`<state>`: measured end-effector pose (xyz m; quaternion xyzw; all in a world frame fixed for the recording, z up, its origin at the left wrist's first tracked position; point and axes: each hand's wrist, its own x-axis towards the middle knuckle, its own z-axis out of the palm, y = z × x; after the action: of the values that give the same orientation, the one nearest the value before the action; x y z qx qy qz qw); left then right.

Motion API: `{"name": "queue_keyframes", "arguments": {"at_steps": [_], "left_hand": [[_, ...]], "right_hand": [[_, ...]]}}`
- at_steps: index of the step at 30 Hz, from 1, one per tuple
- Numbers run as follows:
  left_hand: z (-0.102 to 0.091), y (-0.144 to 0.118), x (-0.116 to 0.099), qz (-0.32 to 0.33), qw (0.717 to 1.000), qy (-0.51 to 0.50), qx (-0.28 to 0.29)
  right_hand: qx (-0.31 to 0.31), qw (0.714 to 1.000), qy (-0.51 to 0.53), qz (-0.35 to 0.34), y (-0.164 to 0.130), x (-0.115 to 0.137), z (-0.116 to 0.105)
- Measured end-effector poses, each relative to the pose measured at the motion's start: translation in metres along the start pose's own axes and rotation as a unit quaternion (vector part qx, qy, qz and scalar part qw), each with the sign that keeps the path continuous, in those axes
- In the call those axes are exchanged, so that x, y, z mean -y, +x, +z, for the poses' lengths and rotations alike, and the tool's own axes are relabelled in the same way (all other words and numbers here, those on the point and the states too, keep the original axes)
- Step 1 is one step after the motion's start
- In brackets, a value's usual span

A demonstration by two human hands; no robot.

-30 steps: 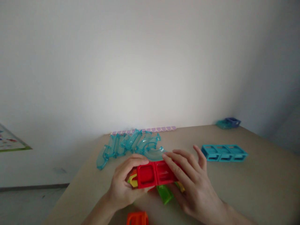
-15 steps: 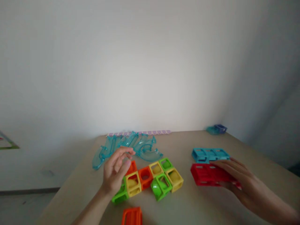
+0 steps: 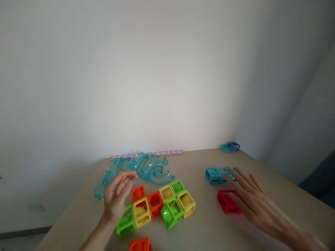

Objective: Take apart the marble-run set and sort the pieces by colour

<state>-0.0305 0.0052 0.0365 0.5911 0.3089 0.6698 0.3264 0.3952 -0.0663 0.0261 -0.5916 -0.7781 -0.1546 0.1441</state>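
My right hand [image 3: 252, 198] hovers flat, fingers spread, over a long red block [image 3: 227, 203] lying on the table's right side; it holds nothing. Just behind the red block lies a long teal block [image 3: 216, 174]. My left hand [image 3: 116, 197] floats with loosely curled fingers above the left end of a cluster of green, yellow and orange cube blocks [image 3: 161, 204], holding nothing. An orange block [image 3: 140, 244] sits at the near edge below the cluster.
The beige table [image 3: 199, 226] stands against a white wall. Several clear teal curved track pieces [image 3: 141, 166] lie at the back, with a purple strip [image 3: 149, 153] behind them. Small teal and purple blocks [image 3: 230, 146] rest at the far right corner.
My right hand carried the red block from the middle to the right, set it down by the teal block and let go. My left hand released it and now hovers over the uncovered cubes.
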Motion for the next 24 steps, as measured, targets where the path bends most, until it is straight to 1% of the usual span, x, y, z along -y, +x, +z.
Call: {"name": "queue_keyframes", "arguments": {"at_steps": [3, 7, 11, 15, 18, 19, 21, 23, 24], "left_hand": [[-0.001, 0.001, 0.002, -0.007, 1.0, 0.004, 0.003], [-0.003, 0.001, 0.003, -0.016, 1.0, 0.007, 0.018], [-0.003, 0.001, 0.003, -0.03, 0.999, 0.006, 0.034], [-0.002, 0.001, 0.0, -0.027, 0.999, 0.017, 0.035], [-0.001, 0.003, -0.003, -0.012, 0.997, 0.057, 0.054], [-0.002, 0.004, -0.005, 0.003, 0.993, 0.087, 0.074], [-0.004, 0.007, -0.01, 0.057, 0.974, 0.165, 0.144], [-0.006, 0.01, -0.015, 0.109, 0.936, 0.242, 0.232], [-0.007, 0.011, -0.018, 0.124, 0.915, 0.272, 0.269]], "right_hand": [[0.032, 0.999, -0.013, 0.04, 0.017, 0.01, 0.015], [0.068, 0.997, 0.002, 0.037, 0.031, 0.004, 0.03], [0.068, 0.997, 0.012, 0.024, 0.036, -0.002, 0.032], [0.084, 0.996, 0.02, 0.031, 0.043, -0.008, 0.028], [0.1, 0.994, 0.026, 0.028, 0.046, -0.016, 0.03], [0.097, 0.995, 0.024, 0.029, 0.047, -0.018, 0.03], [0.071, 0.997, 0.016, 0.028, 0.048, -0.015, 0.029], [0.024, 0.999, 0.022, 0.011, 0.05, -0.001, 0.022], [-0.003, 0.999, 0.038, -0.01, 0.052, 0.011, 0.016]]}}
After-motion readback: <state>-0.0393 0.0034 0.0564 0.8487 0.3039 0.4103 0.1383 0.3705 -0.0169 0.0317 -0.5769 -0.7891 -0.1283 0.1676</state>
